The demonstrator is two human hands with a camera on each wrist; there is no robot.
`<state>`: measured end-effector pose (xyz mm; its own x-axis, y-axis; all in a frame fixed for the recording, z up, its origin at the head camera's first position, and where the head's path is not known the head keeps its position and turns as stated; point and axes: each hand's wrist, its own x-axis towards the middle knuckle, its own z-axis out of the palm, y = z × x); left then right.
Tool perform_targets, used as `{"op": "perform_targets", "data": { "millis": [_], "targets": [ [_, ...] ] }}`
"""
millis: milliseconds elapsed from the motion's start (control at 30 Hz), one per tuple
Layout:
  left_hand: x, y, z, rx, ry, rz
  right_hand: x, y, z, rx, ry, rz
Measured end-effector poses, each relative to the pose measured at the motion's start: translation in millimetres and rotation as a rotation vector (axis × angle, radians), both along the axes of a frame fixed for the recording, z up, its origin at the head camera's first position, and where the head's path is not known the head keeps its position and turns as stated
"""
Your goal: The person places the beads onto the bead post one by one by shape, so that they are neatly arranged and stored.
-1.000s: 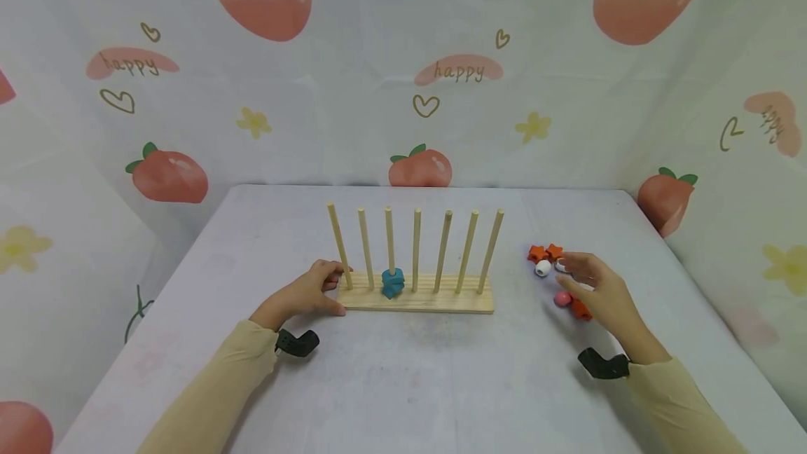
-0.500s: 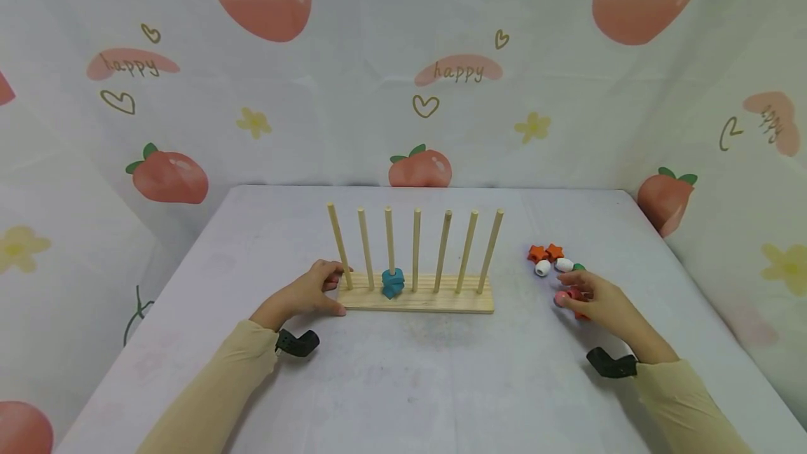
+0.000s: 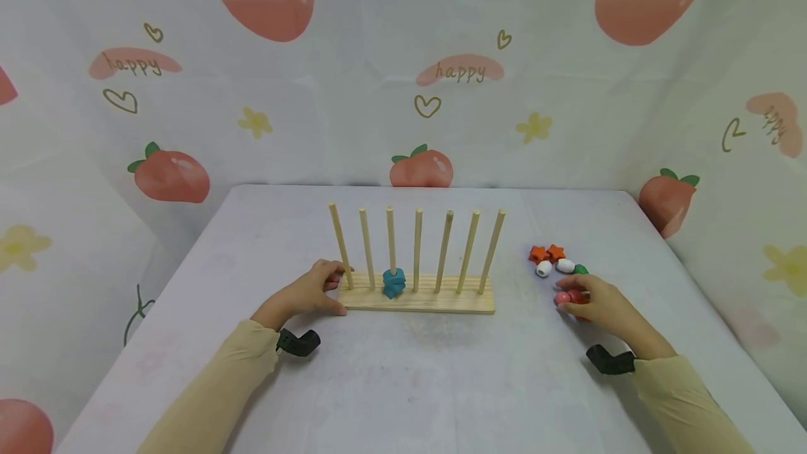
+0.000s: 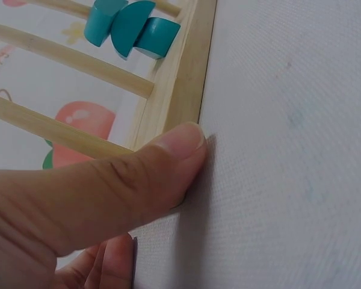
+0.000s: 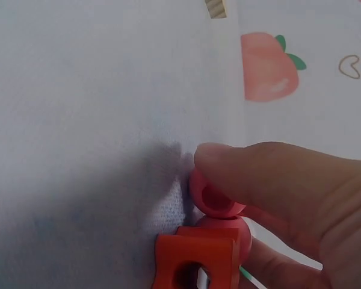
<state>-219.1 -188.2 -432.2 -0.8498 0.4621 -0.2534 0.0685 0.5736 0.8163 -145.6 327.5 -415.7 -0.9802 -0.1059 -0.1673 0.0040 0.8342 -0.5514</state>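
My left hand [image 3: 309, 291] grips the left end of a wooden peg board [image 3: 441, 300], thumb at the front edge and fingers at the back. Several upright pegs rise from the board. Teal beads [image 3: 394, 284] are stacked on the third peg from the left; the left wrist view shows the teal beads [image 4: 132, 27] close up. Over at the right, my right hand [image 3: 605, 307] pinches a round pink bead [image 5: 215, 195], thumb on its near side. Against it sit a second pink bead [image 5: 243, 232] and an orange bead [image 5: 195, 253], partly hidden by the hand in the head view.
Just beyond the right hand lie two orange star beads [image 3: 547, 253], a white bead [image 3: 544, 269], another white bead [image 3: 565, 265] and a green bead [image 3: 581, 269]. A patterned cloth [image 3: 353, 90] hangs behind the table [image 3: 403, 384].
My right hand has come down from above the beads, and its thumb and fingers have closed on a pink bead. White and green beads came into sight. The left hand has stayed on the board.
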Motion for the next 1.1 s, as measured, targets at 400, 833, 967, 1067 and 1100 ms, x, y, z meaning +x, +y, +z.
{"op": "perform_targets", "data": {
  "millis": [400, 833, 967, 1067, 1100],
  "targets": [
    [0.5, 0, 0.1, -0.008, 0.004, 0.000, -2.0, -1, 1.1, 0.029, -0.002, -0.004],
    [-0.3, 0, -1.7, -0.011, 0.006, 0.012, -4.7, -8, 8.8, -0.016, 0.058, 0.005],
    [0.1, 0, -1.2, -0.004, 0.005, 0.010, -4.9, -11, 14.5, -0.035, 0.103, 0.004],
    [0.3, -1, -1.1, -0.001, 0.005, 0.008, -5.4, -16, 20.3, -0.042, 0.138, 0.002],
    [0.4, -1, -1.0, 0.001, 0.004, 0.009, -5.5, -17, 22.4, -0.049, 0.144, 0.001]
  ]
}}
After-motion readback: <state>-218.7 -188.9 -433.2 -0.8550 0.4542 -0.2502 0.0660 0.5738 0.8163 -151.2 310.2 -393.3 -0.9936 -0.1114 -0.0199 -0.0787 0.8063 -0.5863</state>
